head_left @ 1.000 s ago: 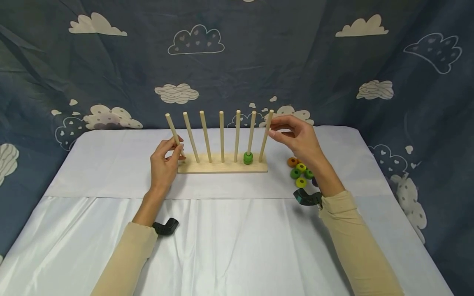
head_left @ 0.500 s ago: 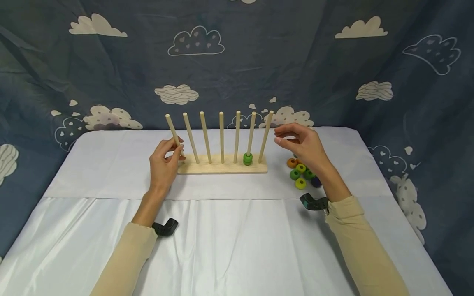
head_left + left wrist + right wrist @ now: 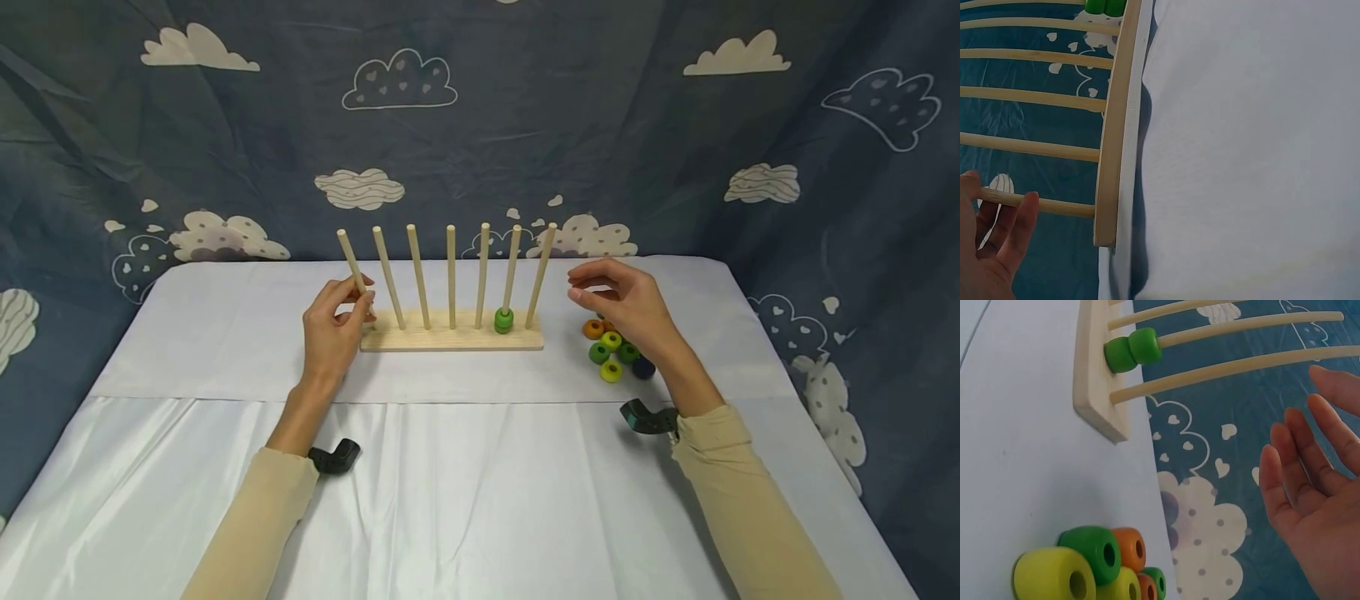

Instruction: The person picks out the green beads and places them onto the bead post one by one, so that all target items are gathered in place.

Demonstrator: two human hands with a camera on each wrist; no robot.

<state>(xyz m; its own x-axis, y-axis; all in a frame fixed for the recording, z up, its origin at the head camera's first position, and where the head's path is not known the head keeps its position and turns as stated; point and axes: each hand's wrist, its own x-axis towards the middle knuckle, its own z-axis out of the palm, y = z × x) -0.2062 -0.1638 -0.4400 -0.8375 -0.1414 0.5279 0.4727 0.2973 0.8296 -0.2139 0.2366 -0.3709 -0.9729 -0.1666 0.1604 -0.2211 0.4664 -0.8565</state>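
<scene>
A pale wooden stand point(image 3: 420, 340) with several upright pegs is on the table. My left hand point(image 3: 330, 329) pinches the leftmost peg point(image 3: 347, 250) between thumb and fingers; the left wrist view shows the fingertips point(image 3: 1030, 201) on it. Two green beads point(image 3: 1134, 350) sit stacked low on the second peg from the right. To the right of the stand, my right hand point(image 3: 633, 307) hovers with nothing in it, its fingers loosely bent and spread in the right wrist view. Below that hand lies a cluster of loose beads: yellow point(image 3: 611, 371), green point(image 3: 599, 352), orange point(image 3: 593, 329) and dark blue point(image 3: 643, 367).
A white cloth point(image 3: 465, 483) covers the table, with a seam running across it. Behind the table hangs a dark blue curtain point(image 3: 525, 125) printed with clouds. Black wrist cameras sit at the left wrist point(image 3: 335, 457) and the right wrist point(image 3: 648, 417).
My right hand has drawn away from the rightmost peg, moving right and slightly down to above the loose beads. The left hand stays on its peg.
</scene>
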